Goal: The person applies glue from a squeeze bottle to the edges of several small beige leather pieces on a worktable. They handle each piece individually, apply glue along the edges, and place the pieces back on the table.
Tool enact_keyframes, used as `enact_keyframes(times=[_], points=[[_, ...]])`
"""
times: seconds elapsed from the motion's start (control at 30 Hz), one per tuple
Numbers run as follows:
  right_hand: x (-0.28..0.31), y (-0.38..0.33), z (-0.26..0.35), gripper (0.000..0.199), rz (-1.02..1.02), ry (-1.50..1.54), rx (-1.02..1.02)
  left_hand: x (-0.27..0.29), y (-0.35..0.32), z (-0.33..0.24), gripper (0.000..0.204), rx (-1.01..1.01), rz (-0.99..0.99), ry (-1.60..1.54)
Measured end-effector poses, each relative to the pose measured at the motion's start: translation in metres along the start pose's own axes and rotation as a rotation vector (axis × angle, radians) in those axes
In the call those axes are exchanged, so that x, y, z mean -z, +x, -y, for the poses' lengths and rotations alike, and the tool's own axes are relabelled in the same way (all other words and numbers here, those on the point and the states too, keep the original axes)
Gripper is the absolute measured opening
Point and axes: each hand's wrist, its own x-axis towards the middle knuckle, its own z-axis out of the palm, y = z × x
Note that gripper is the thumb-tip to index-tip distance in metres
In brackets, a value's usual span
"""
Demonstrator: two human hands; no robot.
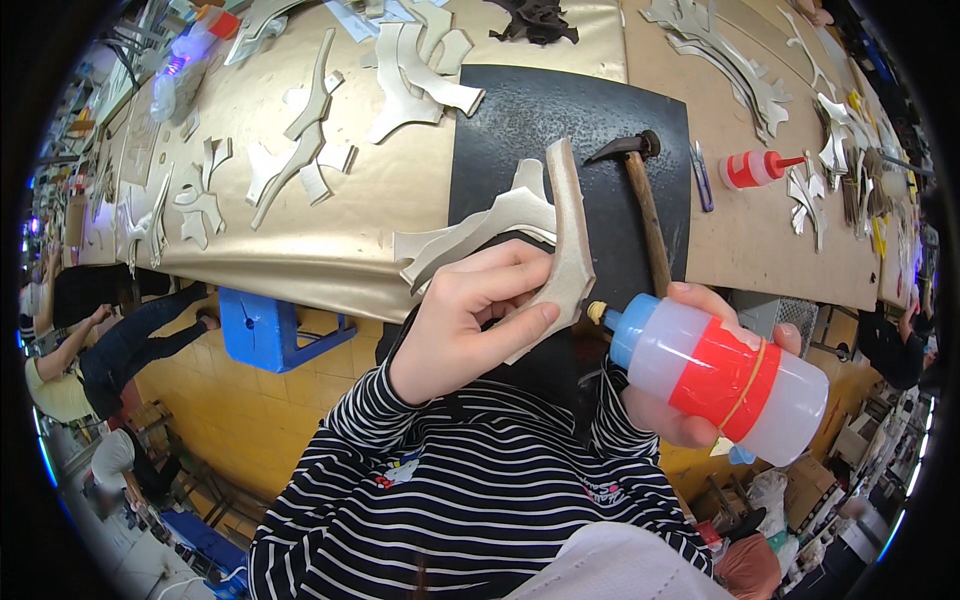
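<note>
In the head view, the left hand [480, 310] pinches a pale curved strip [569, 235] above the near edge of a black mat [520, 120] while the right hand [668, 416] grips a squeeze bottle [725, 380], its nozzle [612, 318] just beside the strip. Gluing seems the step in hand; the next move likely calls for light, even squeezing.

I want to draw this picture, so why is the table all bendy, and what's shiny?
In the head view, the fisheye lens curves the worktable down toward both sides; also in the head view, the gold cover gleams, the black mat has glints, and the bottle looks sharp.
</note>
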Motion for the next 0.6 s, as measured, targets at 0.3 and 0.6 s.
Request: enact_keyframes(times=[0.3,0.6], points=[[-0.0008,-0.0007,-0.0010,0.093,0.003,0.004,0.001,-0.0017,-0.0008,-0.0005,0.021,0.000,-0.014,-0.019],[0.0009,-0.0030,0.0036,0.093,0.018,-0.002,-0.008,0.0000,-0.0025,-0.0015,0.019,0.022,-0.022,-0.024]])
